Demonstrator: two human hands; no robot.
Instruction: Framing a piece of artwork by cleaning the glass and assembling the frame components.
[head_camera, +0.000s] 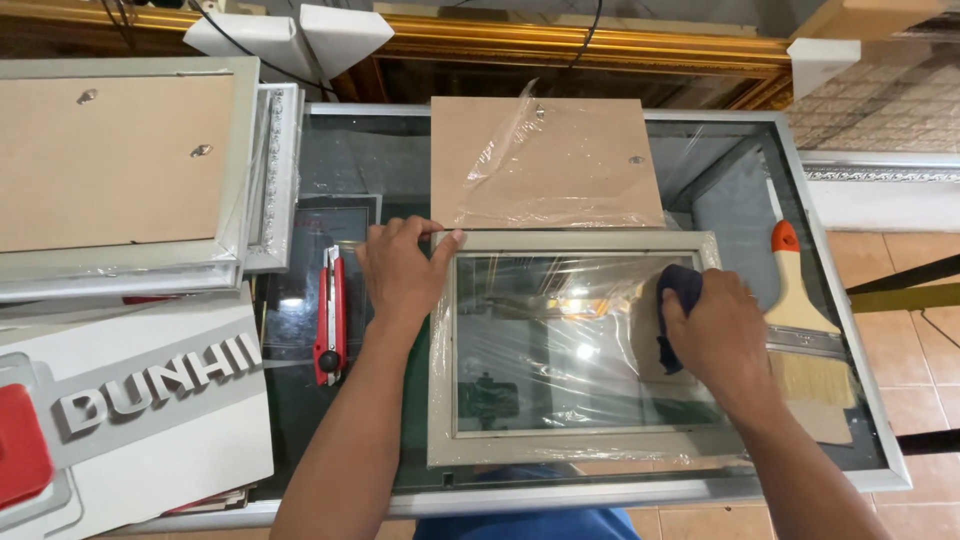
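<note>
Leftmost, a stack of wrapped picture frames (130, 180) lies face down beside a white sign panel (140, 420). A red utility knife (330, 315) rests on the glass counter (860, 400), just left of the left hand (400, 270). That hand grips the top-left corner of the pale grey frame (445, 400), fingers curled over its edge, steadying it. The frame lies flat at the counter's middle, partly covered in loose clear plastic film (520, 160) that trails back over a brown backing board (590, 150) behind it. The right hand (715, 335) is closed around a dark blue cloth (680, 290), pressing it on the glass near the frame's upper right. By my judgement the wiping is under way: the backing board is not yet fitted. A wide paintbrush (800, 330) with an orange tip lies at the far right.
</note>
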